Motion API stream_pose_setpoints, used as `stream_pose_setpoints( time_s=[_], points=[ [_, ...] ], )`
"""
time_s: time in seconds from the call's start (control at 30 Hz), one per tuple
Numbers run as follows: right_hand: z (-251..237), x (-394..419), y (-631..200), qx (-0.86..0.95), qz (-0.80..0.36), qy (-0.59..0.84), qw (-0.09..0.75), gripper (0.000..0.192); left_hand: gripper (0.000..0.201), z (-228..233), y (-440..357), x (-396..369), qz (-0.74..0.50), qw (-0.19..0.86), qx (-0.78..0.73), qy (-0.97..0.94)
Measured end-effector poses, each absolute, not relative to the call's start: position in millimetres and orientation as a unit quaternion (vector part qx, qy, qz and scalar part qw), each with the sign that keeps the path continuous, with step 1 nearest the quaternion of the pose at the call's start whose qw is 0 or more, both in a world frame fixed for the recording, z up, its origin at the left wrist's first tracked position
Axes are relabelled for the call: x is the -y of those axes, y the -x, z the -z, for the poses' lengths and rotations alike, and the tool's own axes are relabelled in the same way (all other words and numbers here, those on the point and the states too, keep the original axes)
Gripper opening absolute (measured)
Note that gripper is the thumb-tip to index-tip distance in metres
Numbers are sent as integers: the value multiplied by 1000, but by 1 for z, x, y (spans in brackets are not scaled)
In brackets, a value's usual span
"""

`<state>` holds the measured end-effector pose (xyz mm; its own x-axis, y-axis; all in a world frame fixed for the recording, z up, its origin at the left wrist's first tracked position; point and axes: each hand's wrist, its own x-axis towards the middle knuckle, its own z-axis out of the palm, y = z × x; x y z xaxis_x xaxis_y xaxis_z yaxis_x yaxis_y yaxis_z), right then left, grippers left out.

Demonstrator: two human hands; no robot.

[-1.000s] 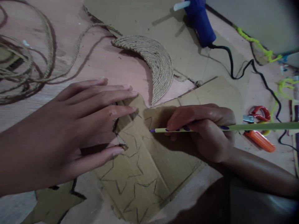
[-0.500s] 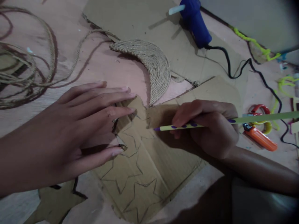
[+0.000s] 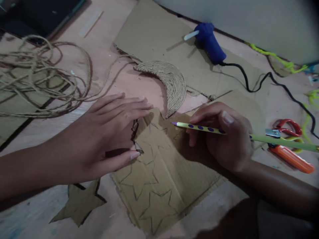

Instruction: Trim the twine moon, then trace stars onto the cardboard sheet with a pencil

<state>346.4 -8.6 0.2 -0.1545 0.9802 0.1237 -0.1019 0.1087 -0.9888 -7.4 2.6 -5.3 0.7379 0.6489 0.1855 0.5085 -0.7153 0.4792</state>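
My right hand (image 3: 221,132) is closed around a pale green pencil (image 3: 206,128) with purple spots and a purple tip. The tip points left, over a piece of cardboard (image 3: 191,186) that carries several pencilled stars; whether it touches the surface I cannot tell. My left hand (image 3: 112,129) lies with fingers stretched out, their tips on the cardboard's left, ragged edge. A crescent covered in twine (image 3: 174,83) lies just beyond both hands. Below my left forearm rests a cut-out cardboard star (image 3: 81,202) with dark edges.
Loose twine (image 3: 79,59) is heaped at the left and runs to the crescent. A blue glue gun (image 3: 211,44) lies on a larger cardboard sheet (image 3: 149,30), its black cord (image 3: 241,73) trailing right. Scissors (image 3: 291,159) are beside my right wrist. A dark flat object (image 3: 37,16) sits top left.
The view has shifted, so more of the twine heap and the cut-out star shows. The pencil tip has moved slightly away from me, and my right thumb is raised higher on the pencil.
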Motion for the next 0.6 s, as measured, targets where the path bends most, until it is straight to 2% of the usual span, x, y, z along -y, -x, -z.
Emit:
stream_pose_setpoints(
  time_s=[0.3,0.6],
  points=[
    [3,7,-346,576,-517,385,502,43,73,4,5,-5,-177,199,-295,-918],
    [5,7,-351,597,-517,385,477,37,66,7,7,-5,-171,194,-300,-918]
  ],
)
